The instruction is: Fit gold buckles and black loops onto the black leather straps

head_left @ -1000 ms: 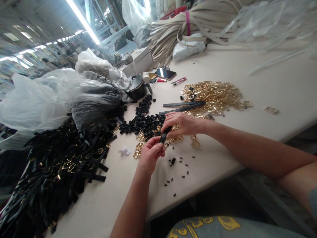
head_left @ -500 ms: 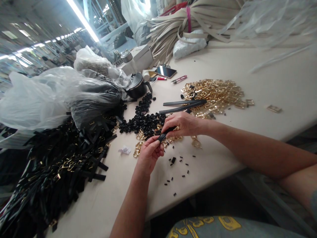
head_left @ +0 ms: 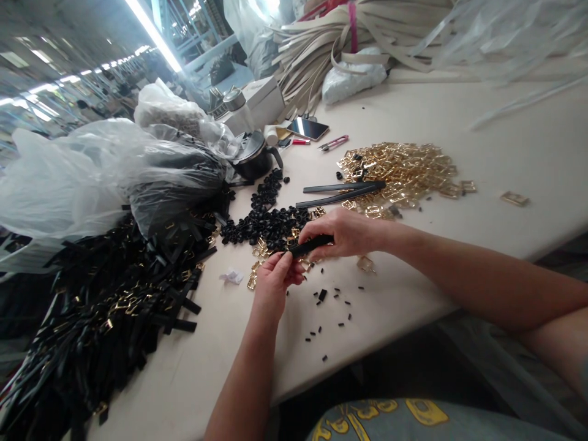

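A short black strap (head_left: 309, 246) is stretched between my two hands above the table. My left hand (head_left: 278, 275) pinches its lower left end between thumb and fingers. At the other end my right hand (head_left: 342, 233) grips it, fingers closed. Behind the hands lies a heap of small black loops (head_left: 269, 225), with gold buckles (head_left: 260, 248) scattered along its near side. Two longer black straps (head_left: 340, 195) rest just beyond my right hand, their ends against a big pile of gold buckles (head_left: 404, 171). Small black bits (head_left: 323, 296) are strewn in front of the hands.
Black straps with gold buckles (head_left: 133, 306) are heaped at the left, below plastic bags (head_left: 110, 174). A dark lidded mug (head_left: 252, 158), a phone (head_left: 309, 128) and pink thread snips (head_left: 334, 143) stand or lie behind. Beige straps (head_left: 312, 55) are bundled at the back.
The hands have drawn slightly apart along the strap, so more of it shows between them. My left hand has shifted a little left. The surrounding piles look the same.
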`<state>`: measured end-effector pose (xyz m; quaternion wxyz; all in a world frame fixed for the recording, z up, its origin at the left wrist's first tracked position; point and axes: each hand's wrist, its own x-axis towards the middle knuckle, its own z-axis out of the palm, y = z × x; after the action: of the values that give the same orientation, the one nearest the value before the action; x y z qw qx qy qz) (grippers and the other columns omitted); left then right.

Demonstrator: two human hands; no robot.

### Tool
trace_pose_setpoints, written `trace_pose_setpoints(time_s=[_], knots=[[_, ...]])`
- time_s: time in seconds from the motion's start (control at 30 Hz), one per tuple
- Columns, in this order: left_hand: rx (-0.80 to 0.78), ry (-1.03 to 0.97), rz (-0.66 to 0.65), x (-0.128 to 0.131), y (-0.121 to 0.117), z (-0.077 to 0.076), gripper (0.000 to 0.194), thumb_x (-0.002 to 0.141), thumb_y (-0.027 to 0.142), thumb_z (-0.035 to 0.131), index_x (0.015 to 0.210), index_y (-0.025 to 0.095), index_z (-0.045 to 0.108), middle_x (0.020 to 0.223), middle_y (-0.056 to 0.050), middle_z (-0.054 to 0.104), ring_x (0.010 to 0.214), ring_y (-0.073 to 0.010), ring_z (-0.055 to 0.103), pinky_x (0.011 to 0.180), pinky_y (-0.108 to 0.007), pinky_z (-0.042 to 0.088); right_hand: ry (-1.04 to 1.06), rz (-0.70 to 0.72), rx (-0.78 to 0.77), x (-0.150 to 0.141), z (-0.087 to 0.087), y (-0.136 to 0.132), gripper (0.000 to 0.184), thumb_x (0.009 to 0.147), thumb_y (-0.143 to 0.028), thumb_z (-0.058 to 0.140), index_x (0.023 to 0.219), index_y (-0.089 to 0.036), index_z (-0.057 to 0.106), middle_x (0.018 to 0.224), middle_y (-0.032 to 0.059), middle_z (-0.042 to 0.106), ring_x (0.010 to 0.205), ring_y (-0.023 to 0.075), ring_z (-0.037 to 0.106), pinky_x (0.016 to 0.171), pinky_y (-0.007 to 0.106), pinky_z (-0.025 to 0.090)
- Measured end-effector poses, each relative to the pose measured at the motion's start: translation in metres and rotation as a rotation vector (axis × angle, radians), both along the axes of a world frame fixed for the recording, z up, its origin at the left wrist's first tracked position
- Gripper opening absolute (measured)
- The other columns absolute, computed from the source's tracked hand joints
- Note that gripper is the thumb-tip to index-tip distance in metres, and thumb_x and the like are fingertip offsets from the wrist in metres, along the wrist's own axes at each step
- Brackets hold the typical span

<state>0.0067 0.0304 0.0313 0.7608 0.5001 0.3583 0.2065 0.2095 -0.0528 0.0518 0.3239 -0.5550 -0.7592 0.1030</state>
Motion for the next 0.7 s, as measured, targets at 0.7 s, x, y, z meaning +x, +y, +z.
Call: trace_pose_setpoints(time_s=[0.7], knots=[[-0.109, -0.066, 0.025, -0.0023, 0.0094, -0.0069, 0.053, 0.072, 0.063, 0.066, 0.079, 0.011, 0.07, 0.06, -0.007, 0.068, 0.047, -0.0121, 0.058, 0.046, -0.024, 0.044, 0.074, -0.02, 0.075, -0.0023, -0.0087, 0.0046, 0.019, 0.085, -0.035, 0.066, 0.092, -0.017, 0.07, 0.079, 0.0017, 0.069, 0.065, 0.0113, 0.059, 0.061, 0.023, 0.041]])
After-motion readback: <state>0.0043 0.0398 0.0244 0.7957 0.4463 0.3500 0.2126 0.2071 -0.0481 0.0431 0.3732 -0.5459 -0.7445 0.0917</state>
